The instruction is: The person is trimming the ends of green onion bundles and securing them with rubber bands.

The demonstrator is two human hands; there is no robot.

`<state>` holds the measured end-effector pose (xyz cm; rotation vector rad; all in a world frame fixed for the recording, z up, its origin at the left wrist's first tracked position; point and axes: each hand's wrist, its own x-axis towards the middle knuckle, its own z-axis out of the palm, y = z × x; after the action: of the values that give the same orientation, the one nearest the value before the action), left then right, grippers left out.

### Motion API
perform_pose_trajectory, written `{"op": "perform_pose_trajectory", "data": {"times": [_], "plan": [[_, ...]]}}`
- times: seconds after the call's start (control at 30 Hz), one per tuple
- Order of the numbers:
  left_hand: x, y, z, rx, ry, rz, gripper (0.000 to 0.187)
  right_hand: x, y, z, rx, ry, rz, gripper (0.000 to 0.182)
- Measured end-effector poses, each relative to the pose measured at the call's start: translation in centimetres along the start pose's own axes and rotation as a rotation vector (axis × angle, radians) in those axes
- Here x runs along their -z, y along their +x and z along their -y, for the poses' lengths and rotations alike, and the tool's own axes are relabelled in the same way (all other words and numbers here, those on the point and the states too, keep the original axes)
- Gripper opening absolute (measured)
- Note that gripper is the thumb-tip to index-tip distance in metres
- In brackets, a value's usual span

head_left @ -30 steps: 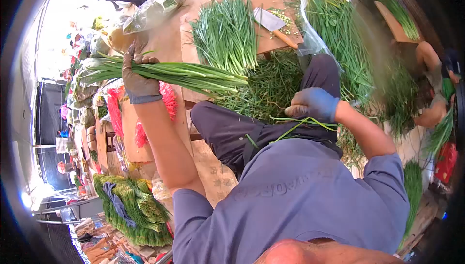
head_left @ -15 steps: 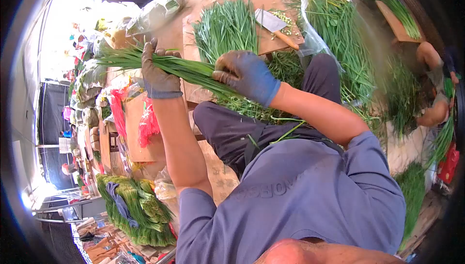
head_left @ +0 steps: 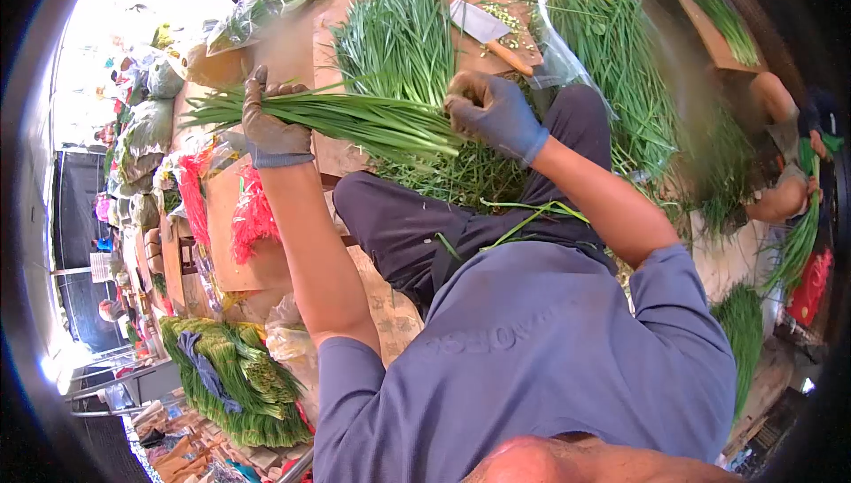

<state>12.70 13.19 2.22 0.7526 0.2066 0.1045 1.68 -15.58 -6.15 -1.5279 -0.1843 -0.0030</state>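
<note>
My left hand (head_left: 275, 126), in a stained glove, is closed around a bunch of long, flat-leaved chives (head_left: 372, 120). The leaf tips stick out to the left and the paler stem ends point right. Close to those stem ends is my right hand (head_left: 496, 111), in a blue glove with a dirty palm side, its fingers curled into a pinch. Whatever the pinch may hold is too small to make out. Beyond the bunch, a thick pile of chives (head_left: 399, 35) lies on a board (head_left: 328, 58). Beside it rests a cleaver (head_left: 483, 24) with a wooden handle.
Chopped bits (head_left: 510, 18) lie near the cleaver. A clear plastic bag (head_left: 554, 49) full of chives stands at the right. Red ties (head_left: 253, 217) hang at the left, above a large bundled stack of greens (head_left: 235, 381). Another person's hand (head_left: 817, 144) holds greens at far right.
My right hand has come off the stems and moved right, its fingers curling tighter. The stem ends now show fully. My left hand keeps its hold on the bunch.
</note>
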Motion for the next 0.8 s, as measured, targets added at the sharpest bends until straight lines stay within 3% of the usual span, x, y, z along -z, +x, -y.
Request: {"op": "perform_pose_trajectory", "data": {"times": [0.13,0.2,0.3,0.33,0.4,0.47,0.63,0.8], "plan": [[3.3,2.4,-2.0,-0.104,-0.015,-0.090,0.026,3.1,-1.9,-0.1,-0.142,0.051,-0.134,0.017],[5.5,3.6,-3.8,-0.148,-0.053,-0.097,0.027,5.7,-3.6,-1.9,-0.373,-0.089,0.083,0.027],[8.5,5.5,-5.1,-0.122,-0.169,-0.050,0.031,6.3,-6.2,-2.3,-0.302,-1.001,0.642,0.041],[6.9,4.3,-4.6,-0.133,-0.154,-0.099,0.032,4.9,-6.1,0.5,-0.423,-1.000,0.701,0.055],[4.1,1.7,-3.8,-0.156,-0.121,-0.195,0.033,3.1,-6.9,-2.3,-0.080,-0.733,0.321,0.061],[4.6,2.2,-3.1,-0.136,-0.121,-0.199,0.034,0.5,-5.1,-4.4,-0.066,-0.205,0.110,0.069],[4.5,1.3,-0.9,-0.037,-0.124,-0.198,0.036,-4.9,0.0,-3.6,-0.245,0.627,0.123,0.043],[7.6,2.2,0.9,0.032,-0.292,-0.267,0.043,-5.2,-0.2,-3.4,-0.357,0.670,-0.173,0.027]]}}
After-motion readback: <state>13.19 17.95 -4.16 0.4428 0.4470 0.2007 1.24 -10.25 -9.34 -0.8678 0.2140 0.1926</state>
